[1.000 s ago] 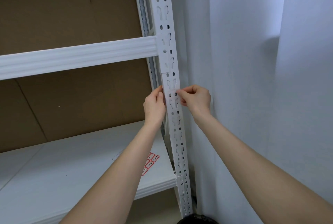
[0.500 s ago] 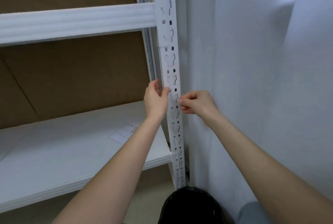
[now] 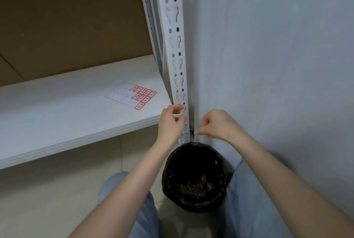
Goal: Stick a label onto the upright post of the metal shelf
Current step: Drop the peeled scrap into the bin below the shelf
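A scrap [image 3: 195, 132] is being pinched by the right hand [image 3: 216, 124]; the left hand's [image 3: 171, 122] grip at the post [image 3: 173, 25] cannot be told; sticking seems unfinished.

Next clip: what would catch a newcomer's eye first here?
The left hand and right hand, fingers curled, flank the white slotted post low down, beside the wall. A sheet of red-bordered labels lies on the shelf to their left; a black bin stands on the floor below them.
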The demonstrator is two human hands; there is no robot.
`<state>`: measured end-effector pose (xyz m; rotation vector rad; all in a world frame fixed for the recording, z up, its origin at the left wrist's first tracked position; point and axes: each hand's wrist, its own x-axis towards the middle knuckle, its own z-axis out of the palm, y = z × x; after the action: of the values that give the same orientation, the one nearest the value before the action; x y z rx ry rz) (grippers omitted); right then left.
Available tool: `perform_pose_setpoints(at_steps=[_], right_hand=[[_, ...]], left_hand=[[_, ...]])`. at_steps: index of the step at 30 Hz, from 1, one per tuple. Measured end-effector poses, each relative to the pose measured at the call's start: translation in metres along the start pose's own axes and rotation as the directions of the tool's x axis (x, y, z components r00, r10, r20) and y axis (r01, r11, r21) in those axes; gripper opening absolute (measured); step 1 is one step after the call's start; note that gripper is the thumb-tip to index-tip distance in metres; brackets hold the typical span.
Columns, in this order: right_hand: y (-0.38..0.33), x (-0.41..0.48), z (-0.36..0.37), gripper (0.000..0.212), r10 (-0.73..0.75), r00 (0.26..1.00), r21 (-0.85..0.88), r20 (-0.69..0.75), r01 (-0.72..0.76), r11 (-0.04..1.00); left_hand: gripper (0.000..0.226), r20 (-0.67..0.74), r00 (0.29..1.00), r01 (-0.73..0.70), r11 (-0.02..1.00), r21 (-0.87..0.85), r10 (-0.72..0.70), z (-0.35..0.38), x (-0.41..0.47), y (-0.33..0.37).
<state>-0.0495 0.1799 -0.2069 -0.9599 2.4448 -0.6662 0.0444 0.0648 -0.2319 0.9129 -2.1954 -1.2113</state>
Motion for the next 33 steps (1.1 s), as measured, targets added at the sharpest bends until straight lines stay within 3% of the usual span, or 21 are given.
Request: perform_pose_setpoints(at_steps=[4, 12, 17, 20, 22, 24, 27, 31, 33], right_hand=[[0.012, -0.002, 0.012, 0.020, 0.007, 0.996, 0.012, 0.087, -0.009, 1.000], [0.020, -0.001, 0.018, 0.013, 0.018, 0.997, 0.093, 0.077, -0.025, 0.995], [0.021, -0.002, 0.020, 0.018, -0.016, 0.994, 0.179, 0.113, -0.004, 0.984], [0.018, -0.003, 0.019, 0.031, -0.040, 0.998, 0.121, 0.055, 0.033, 0.992], [0.017, -0.003, 0.018, 0.030, -0.056, 0.998, 0.171, 0.030, 0.050, 0.984], [0.014, -0.005, 0.018, 0.016, -0.083, 0.995, 0.280, 0.059, 0.063, 0.958], [0.013, -0.006, 0.017, 0.021, -0.125, 0.987, 0.343, 0.097, 0.085, 0.935], [0.016, -0.006, 0.020, 0.026, -0.091, 0.993, 0.393, 0.074, 0.055, 0.918], [0.018, -0.005, 0.021, 0.022, -0.074, 0.997, 0.405, 0.034, 0.054, 0.913]], left_hand=[[0.025, 0.023, 0.999, 0.034, 0.999, -0.023, -0.033, 0.006, -0.010, -0.010], [0.021, 0.033, 0.999, 0.039, 0.999, -0.019, -0.038, 0.007, -0.012, -0.012], [0.019, 0.032, 0.998, 0.054, 0.998, -0.013, -0.053, 0.006, -0.011, -0.013], [0.018, 0.051, 0.995, 0.088, 0.996, -0.030, -0.086, 0.005, -0.011, -0.013], [0.019, 0.108, 0.988, 0.120, 0.991, -0.053, -0.114, 0.003, -0.013, -0.012], [0.021, 0.216, 0.968, 0.153, 0.984, -0.094, -0.130, 0.002, -0.016, -0.012], [0.018, 0.315, 0.939, 0.201, 0.962, -0.186, -0.136, 0.004, -0.021, -0.012], [0.002, 0.247, 0.947, 0.262, 0.940, -0.219, -0.206, 0.007, -0.022, -0.010], [0.009, 0.205, 0.952, 0.260, 0.955, -0.145, -0.228, 0.007, -0.021, -0.010]])
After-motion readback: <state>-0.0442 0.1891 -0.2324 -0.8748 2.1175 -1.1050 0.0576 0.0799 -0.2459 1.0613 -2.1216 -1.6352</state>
